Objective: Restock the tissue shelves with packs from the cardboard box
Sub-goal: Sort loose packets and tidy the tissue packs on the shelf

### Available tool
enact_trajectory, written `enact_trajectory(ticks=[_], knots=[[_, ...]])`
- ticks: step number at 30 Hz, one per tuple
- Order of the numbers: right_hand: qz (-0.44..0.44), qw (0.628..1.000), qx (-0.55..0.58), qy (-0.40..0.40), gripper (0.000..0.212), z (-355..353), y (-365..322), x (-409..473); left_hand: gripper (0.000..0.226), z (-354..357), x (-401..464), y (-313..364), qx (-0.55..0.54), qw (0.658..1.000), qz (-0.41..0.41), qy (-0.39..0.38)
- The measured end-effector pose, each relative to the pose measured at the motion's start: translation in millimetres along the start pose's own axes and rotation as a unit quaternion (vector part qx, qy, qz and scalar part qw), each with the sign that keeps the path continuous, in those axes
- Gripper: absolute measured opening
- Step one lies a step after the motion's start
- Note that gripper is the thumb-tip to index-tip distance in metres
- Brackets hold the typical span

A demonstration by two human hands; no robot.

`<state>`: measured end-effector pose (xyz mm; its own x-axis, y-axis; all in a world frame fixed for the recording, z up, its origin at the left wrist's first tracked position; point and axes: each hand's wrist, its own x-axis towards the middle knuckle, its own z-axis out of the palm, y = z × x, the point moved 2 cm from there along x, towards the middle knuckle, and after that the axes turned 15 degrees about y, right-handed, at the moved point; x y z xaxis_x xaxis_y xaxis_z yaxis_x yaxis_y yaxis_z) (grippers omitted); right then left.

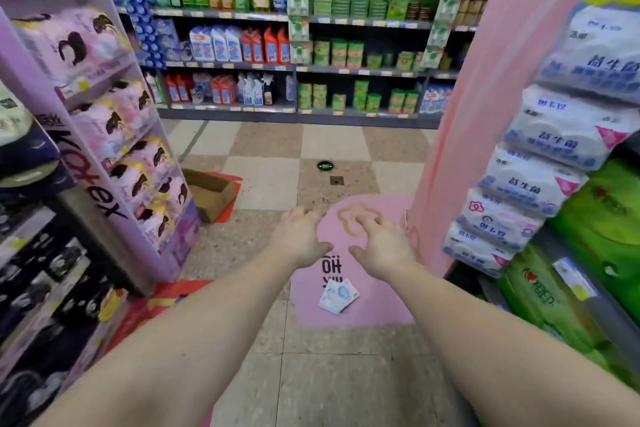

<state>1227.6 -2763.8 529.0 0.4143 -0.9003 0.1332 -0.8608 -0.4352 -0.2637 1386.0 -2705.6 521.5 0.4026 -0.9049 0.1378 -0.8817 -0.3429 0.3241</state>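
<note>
Both the left hand and right hand were released, empty; best head for the open brown cardboard box, ahead-left of them.

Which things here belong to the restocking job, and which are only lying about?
For the job:
- cardboard box, open on the floor at left
- stacked tissue packs on the right shelf
- left hand and right hand, both open, holding nothing

Only lying about:
- small white and blue packet on the pink floor sticker
- cleaning bottles on the far shelves
</note>
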Motion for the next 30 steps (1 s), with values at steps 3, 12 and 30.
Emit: enact_trajectory(ticks=[3,12,30], knots=[[0.003,1.0,0.006,-0.012,0.062,33,9,59,0.078,35,56,-13,-0.011,1.0,0.003,-0.02],[0.08,0.99,0.017,-0.114,0.067,192,45,269,0.076,176,277,-84,0.001,0.989,0.006,-0.15],[0.199,0.934,0.017,-0.295,0.068,546,206,328,0.074,558,354,-186,-0.048,0.933,-0.14,-0.329]])
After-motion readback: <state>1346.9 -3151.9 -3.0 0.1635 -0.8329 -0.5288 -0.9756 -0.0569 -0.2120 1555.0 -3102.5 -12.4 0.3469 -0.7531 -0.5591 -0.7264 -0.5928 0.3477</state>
